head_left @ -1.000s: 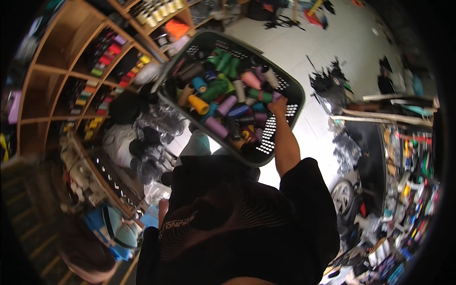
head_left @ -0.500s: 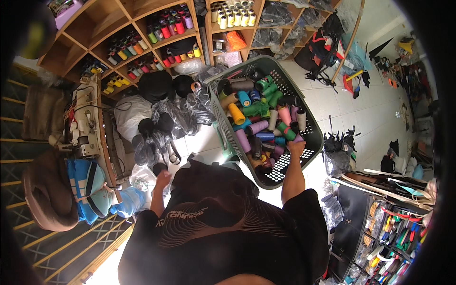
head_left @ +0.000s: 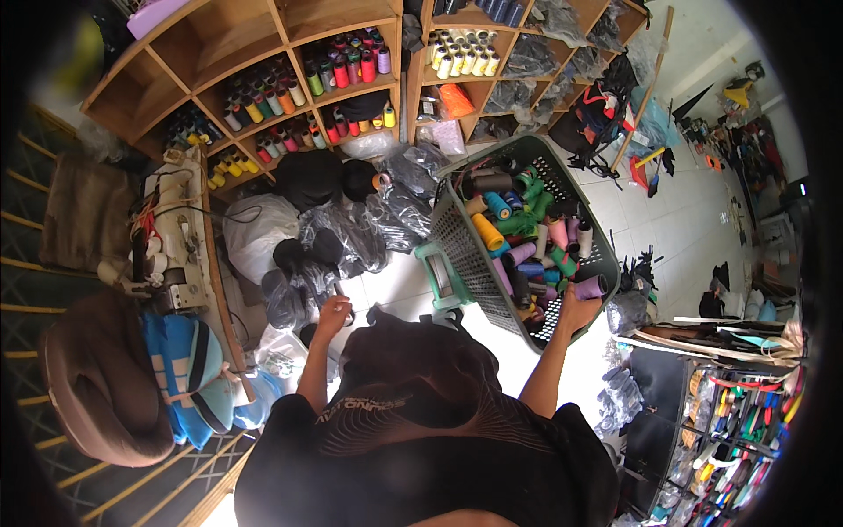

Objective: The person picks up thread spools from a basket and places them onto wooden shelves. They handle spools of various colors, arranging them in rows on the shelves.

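Observation:
My right hand (head_left: 577, 311) grips a purple cone of thread (head_left: 592, 287) over the near right corner of a dark green plastic basket (head_left: 471, 253). The basket holds many thread cones. Among them lie a yellow cone (head_left: 486, 231), a blue cone (head_left: 498, 205), a pink cone (head_left: 558, 234) and several green ones, mostly on their sides. My left hand (head_left: 334, 314) hangs to the left of my body near dark plastic-wrapped bundles, its fingers loosely bent and apart with nothing visible in them.
A wooden shelf (head_left: 190, 98) with thread cones stands ahead. A green stool (head_left: 442, 275) is beside the basket. Plastic bags (head_left: 255, 227) and dark bundles lie on the left floor, near a sewing machine (head_left: 182, 290). A black rack (head_left: 657, 386) stands at right.
The purple cone in my right hand has come up and now shows more fully. My left hand has shifted slightly right. The whole view has moved, with the basket appearing farther right.

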Demonstrator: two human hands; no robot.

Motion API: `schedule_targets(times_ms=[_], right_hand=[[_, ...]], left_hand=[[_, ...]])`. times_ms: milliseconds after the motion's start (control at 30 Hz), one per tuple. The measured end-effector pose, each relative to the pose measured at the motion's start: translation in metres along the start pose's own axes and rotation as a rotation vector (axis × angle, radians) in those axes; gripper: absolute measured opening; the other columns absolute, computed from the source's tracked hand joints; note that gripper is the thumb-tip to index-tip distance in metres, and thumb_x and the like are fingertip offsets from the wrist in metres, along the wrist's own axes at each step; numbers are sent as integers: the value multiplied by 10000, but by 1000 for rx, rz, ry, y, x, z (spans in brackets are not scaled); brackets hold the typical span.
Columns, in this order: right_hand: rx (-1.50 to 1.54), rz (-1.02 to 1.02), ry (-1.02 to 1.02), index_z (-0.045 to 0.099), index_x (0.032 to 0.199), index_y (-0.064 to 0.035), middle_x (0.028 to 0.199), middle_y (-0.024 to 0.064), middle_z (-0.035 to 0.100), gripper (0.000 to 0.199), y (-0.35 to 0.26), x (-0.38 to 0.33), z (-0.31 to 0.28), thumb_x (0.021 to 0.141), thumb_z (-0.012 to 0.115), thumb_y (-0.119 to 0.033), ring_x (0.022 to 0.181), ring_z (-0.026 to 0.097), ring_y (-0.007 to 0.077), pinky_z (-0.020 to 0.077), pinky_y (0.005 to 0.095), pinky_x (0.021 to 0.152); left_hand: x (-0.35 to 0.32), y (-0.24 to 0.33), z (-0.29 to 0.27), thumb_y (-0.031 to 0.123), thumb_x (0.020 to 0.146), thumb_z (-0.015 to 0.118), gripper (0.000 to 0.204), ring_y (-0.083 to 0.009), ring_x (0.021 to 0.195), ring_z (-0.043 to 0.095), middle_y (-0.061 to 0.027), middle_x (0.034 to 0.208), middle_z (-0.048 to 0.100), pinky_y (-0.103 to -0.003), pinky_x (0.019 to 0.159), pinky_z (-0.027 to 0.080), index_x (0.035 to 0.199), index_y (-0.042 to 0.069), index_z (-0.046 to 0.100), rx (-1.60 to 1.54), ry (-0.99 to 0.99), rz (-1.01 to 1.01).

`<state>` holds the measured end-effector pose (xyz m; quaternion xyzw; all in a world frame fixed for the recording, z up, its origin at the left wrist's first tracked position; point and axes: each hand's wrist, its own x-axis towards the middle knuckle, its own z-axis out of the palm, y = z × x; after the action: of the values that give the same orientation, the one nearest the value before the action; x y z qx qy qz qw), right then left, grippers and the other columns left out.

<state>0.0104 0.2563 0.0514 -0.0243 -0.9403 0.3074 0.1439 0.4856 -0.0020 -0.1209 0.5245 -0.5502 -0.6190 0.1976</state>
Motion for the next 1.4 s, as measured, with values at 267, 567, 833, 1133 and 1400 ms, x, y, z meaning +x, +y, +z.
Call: schedule_targets(times_ms=[267,567,833,1133,1400], right_hand=[[465,-159,-464,539,1152,39,1070,179,642,629,-103,-115,17,682,871,-215,950,650,282,506,389,855],[567,-323,-1057,510,1164,43,1013,164,658,654,-198,-252,39,692,867,-237,922,670,240,535,359,807],[613,-276,-1193,501,1157,43,989,138,659,660,-227,-248,78,688,874,-232,882,663,220,536,352,784],[530,-415,-1295,521,1145,39,996,179,669,692,-291,-216,141,667,885,-304,899,679,272,531,390,800],[707,-428,-1349,528,1124,45,952,160,649,743,-330,-171,211,652,904,-389,849,651,249,522,383,770]], left_hand=[[10,53,0,203,884,691,318,-163,827,640,-81,991,683,-312,719,525,1168,76,622,160,-220,221],[-22,181,28,293,793,812,671,-226,903,637,-149,1224,558,-338,771,532,1330,72,475,151,-214,377],[2,174,27,272,817,805,672,-289,1079,613,-186,1368,403,-385,905,533,1352,58,459,309,-160,392],[79,208,55,315,825,767,547,-434,1249,484,-313,1351,433,-482,975,464,1288,114,558,273,80,217],[152,210,71,296,888,727,494,-282,1116,583,-196,1311,520,-374,852,516,1284,52,559,259,174,302]])
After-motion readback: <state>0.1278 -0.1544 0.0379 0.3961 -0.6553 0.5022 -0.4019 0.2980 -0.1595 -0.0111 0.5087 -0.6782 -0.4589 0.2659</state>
